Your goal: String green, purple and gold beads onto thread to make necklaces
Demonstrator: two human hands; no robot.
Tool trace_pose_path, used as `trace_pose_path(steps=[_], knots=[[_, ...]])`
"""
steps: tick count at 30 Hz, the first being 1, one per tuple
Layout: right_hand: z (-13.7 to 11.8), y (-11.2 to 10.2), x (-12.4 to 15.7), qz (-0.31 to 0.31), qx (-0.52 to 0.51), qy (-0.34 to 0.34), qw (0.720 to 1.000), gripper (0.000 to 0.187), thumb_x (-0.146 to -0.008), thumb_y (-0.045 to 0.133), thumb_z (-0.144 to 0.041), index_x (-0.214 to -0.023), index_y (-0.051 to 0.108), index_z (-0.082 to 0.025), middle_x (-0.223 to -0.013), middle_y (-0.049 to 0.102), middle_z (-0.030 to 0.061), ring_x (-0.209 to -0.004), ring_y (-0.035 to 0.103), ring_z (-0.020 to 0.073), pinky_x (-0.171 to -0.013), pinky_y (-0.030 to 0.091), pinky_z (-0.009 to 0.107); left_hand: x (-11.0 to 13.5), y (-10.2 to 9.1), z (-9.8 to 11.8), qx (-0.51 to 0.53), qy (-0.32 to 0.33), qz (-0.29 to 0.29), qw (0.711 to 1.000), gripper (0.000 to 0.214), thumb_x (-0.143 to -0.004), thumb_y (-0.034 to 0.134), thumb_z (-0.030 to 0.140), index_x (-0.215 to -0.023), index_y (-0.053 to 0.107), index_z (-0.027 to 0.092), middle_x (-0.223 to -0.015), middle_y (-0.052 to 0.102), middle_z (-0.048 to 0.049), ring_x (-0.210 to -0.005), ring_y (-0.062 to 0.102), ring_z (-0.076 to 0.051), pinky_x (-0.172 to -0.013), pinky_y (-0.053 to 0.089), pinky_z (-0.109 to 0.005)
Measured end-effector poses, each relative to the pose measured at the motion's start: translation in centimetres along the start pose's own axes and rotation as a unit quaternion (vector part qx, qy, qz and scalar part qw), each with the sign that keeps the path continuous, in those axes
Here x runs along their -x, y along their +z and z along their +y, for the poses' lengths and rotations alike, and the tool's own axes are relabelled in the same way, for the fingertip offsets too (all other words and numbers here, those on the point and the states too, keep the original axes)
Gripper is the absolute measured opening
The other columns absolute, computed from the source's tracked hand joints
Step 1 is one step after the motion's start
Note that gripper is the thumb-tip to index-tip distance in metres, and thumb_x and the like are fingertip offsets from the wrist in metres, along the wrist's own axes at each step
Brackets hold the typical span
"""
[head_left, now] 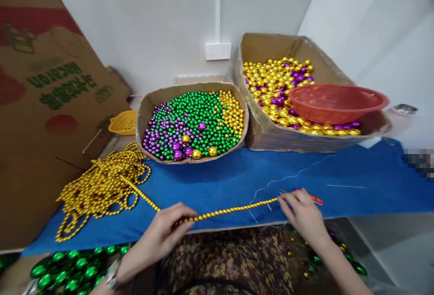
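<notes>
A gold bead string [233,210] stretches between my two hands at the front edge of the blue cloth [210,182]. My left hand [172,227] is closed around the string, which runs on from it to a tangled heap of gold bead strands [105,177] at the left. At the string's right end, my right hand [301,211] pinches the tip. A red-handled tool [317,200] lies partly hidden behind the right hand, its kind unclear. Thin white thread [267,184] curls across the cloth near that hand.
Behind stands a cardboard box [140,125] of green, purple and gold beads. To its right, a larger box [254,128] holds gold and purple balls and a red basket [339,103]. A yellow basket [118,123] and a tall carton [44,150] stand left. Green beads [68,270] lie below.
</notes>
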State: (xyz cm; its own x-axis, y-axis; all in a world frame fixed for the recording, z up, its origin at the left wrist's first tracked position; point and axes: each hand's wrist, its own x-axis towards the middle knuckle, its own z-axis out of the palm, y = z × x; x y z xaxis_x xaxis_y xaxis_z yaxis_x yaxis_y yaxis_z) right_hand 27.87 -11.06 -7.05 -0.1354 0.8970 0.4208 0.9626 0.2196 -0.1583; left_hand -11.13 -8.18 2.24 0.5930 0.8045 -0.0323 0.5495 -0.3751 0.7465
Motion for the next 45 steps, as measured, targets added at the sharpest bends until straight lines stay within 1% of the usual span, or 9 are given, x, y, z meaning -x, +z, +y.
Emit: trace_pose_path(steps=[2, 4, 6, 9, 12, 14, 24, 37, 45], knots=[[0.3, -1.0, -0.6, 0.019, -0.015, 0.003, 1.0, 0.03, -0.093, 0.039, -0.037, -0.081, 0.061, -0.021, -0.074, 0.055, 0.0033, -0.071, 0.057, 0.0177, -0.09, 0.042, 0.041, 0.6, -1.3, 3.0, 0.048, 0.014, -0.052, 0.997, 0.019, -0.088, 0.052, 0.028, -0.103, 0.062, 0.028, -0.094, 0.066, -0.0032, -0.085, 0.061, -0.019, -0.075, 0.049, -0.03], [0.4, -1.3, -0.9, 0.026, -0.011, -0.004, 1.0, 0.029, -0.092, 0.041, -0.038, -0.08, 0.061, -0.021, -0.074, 0.055, 0.0029, -0.07, 0.056, 0.0173, -0.092, 0.041, 0.041, 0.5, -1.6, 4.0, 0.06, 0.016, -0.071, 0.996, 0.02, -0.087, 0.052, 0.029, -0.104, 0.062, 0.027, -0.094, 0.067, -0.0033, -0.084, 0.061, -0.019, -0.076, 0.049, -0.03], [0.3, -0.9, -0.8, 0.024, 0.01, -0.013, 1.0, 0.03, -0.092, 0.041, -0.037, -0.077, 0.062, -0.021, -0.072, 0.054, 0.0028, -0.069, 0.055, 0.0176, -0.094, 0.039, 0.044, 0.0, -1.0, 2.6, 0.032, -0.001, -0.035, 0.999, 0.02, -0.088, 0.049, 0.031, -0.103, 0.062, 0.025, -0.094, 0.067, -0.0038, -0.084, 0.061, -0.019, -0.076, 0.049, -0.029], [-0.1, 0.3, -0.3, 0.006, 0.028, -0.015, 0.999, 0.031, -0.093, 0.039, -0.034, -0.076, 0.062, -0.021, -0.072, 0.054, 0.0032, -0.069, 0.055, 0.0179, -0.093, 0.04, 0.043, -0.9, 1.2, -2.0, -0.038, -0.018, 0.02, 0.999, 0.021, -0.09, 0.044, 0.031, -0.099, 0.061, 0.022, -0.091, 0.066, -0.0044, -0.082, 0.062, -0.018, -0.073, 0.049, -0.027], [-0.1, 1.2, 0.4, -0.014, 0.035, -0.012, 0.999, 0.029, -0.093, 0.04, -0.032, -0.078, 0.062, -0.021, -0.074, 0.055, 0.0035, -0.072, 0.056, 0.0178, -0.092, 0.041, 0.041, -0.9, 3.1, -5.7, -0.077, -0.022, 0.008, 0.997, 0.02, -0.09, 0.046, 0.032, -0.097, 0.062, 0.022, -0.09, 0.067, -0.0039, -0.08, 0.063, -0.018, -0.07, 0.049, -0.026], [0.0, 1.4, 0.6, -0.021, 0.04, -0.005, 0.999, 0.028, -0.093, 0.04, -0.03, -0.078, 0.062, -0.021, -0.075, 0.055, 0.004, -0.073, 0.056, 0.0181, -0.089, 0.042, 0.039, -0.7, 3.7, -6.7, -0.082, -0.031, -0.002, 0.996, 0.02, -0.089, 0.047, 0.033, -0.098, 0.062, 0.023, -0.091, 0.068, -0.0032, -0.081, 0.064, -0.018, -0.071, 0.049, -0.026], [-0.1, 2.8, 1.1, -0.034, 0.024, -0.004, 0.999, 0.022, -0.091, 0.045, -0.025, -0.077, 0.062, -0.02, -0.075, 0.054, 0.0034, -0.078, 0.058, 0.0185, -0.092, 0.04, 0.039, -0.5, 2.4, -7.1, -0.035, -0.059, -0.037, 0.997, 0.028, -0.087, 0.049, 0.042, -0.098, 0.066, 0.023, -0.094, 0.07, -0.0046, -0.085, 0.064, -0.02, -0.075, 0.05, -0.027], [-0.3, 3.2, 1.6, -0.045, 0.055, -0.008, 0.997, 0.03, -0.094, 0.039, -0.027, -0.075, 0.062, -0.021, -0.073, 0.055, 0.004, -0.072, 0.056, 0.0184, -0.083, 0.043, 0.036, -0.2, 3.1, -8.1, -0.098, -0.054, -0.025, 0.993, 0.023, -0.091, 0.045, 0.036, -0.094, 0.064, 0.024, -0.089, 0.067, -0.0024, -0.08, 0.063, -0.017, -0.072, 0.047, -0.025], [0.4, 3.4, 1.7, -0.023, 0.005, -0.053, 0.998, 0.038, -0.094, 0.035, -0.036, -0.075, 0.063, -0.019, -0.069, 0.056, 0.0055, -0.066, 0.057, 0.0197, -0.074, 0.044, 0.037, -0.3, 3.8, -7.9, -0.098, -0.06, -0.015, 0.993, 0.016, -0.091, 0.045, 0.027, -0.094, 0.06, 0.02, -0.089, 0.065, -0.004, -0.084, 0.061, -0.017, -0.075, 0.045, -0.026]])
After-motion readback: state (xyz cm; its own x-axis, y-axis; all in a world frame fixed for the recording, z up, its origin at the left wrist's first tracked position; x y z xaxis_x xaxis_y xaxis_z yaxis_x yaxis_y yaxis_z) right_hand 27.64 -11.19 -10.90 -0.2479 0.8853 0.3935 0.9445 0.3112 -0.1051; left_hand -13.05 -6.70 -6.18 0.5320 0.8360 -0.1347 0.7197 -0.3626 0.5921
